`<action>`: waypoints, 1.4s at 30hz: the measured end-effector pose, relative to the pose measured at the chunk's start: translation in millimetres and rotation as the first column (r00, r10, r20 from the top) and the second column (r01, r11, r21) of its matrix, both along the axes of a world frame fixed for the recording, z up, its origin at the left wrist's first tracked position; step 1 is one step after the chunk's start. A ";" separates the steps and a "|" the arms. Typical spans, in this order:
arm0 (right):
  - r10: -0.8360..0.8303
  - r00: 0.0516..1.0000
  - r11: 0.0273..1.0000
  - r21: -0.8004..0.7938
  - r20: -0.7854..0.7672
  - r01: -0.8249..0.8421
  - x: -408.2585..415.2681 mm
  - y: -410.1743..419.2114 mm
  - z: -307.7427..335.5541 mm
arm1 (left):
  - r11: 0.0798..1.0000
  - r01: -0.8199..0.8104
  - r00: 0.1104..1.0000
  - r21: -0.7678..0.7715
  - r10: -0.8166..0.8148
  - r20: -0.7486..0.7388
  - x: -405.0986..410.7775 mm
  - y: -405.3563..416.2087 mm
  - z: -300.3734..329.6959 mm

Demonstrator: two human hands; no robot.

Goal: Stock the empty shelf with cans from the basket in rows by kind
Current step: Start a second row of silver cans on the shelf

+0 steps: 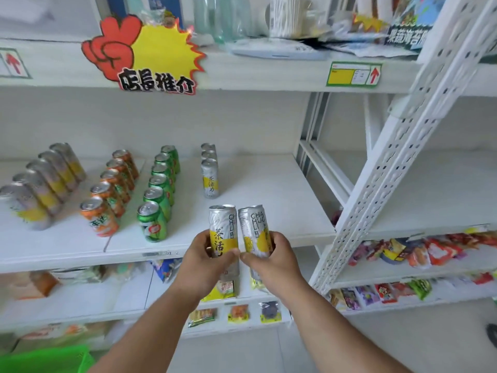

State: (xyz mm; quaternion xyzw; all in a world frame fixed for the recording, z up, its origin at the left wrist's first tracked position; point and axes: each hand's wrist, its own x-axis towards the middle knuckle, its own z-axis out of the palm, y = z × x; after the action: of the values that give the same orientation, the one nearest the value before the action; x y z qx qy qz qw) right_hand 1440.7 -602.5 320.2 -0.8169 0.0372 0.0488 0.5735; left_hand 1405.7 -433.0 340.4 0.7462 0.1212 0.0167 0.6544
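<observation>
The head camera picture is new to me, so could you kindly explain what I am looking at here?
A camera worn on a person's head looks forward and down at a white shop shelf. No robot is involved. The left hand and right hand each grip a tall silver-and-yellow can in front of the shelf. On it stand rows by kind: wider silver-yellow cans, orange cans, green cans, and a short row of matching tall cans. A green basket shows at the bottom left.
</observation>
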 end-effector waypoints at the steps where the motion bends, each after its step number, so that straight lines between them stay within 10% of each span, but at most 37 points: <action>1: -0.007 1.000 1.000 -0.019 0.008 0.007 3.6 3.0 -2.2 | 1.000 -0.010 1.000 0.003 0.010 -0.002 2.1 2.3 -1.8; 18: 0.063 0.991 0.976 0.216 -0.118 -0.036 129.2 33.8 -30.3 | 0.997 -0.071 0.993 0.042 0.074 -0.091 116.5 33.6 -32.7; 34: -0.066 0.979 0.988 -0.127 0.194 0.091 197.8 36.4 -79.2 | 0.988 -0.033 0.989 0.153 0.055 -0.139 180.0 57.9 -82.8; 42: -0.089 0.994 0.976 -0.193 0.065 0.100 193.0 31.1 -77.9 | 0.974 0.062 0.987 0.218 -0.027 -0.160 176.1 77.2 -83.8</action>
State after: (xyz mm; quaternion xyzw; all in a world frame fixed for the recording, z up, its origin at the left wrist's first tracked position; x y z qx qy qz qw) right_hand 1633.7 -571.4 242.3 -0.8677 0.0643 -0.0054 0.4928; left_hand 1581.8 -355.8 256.5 0.8163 0.1523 -0.0429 0.5555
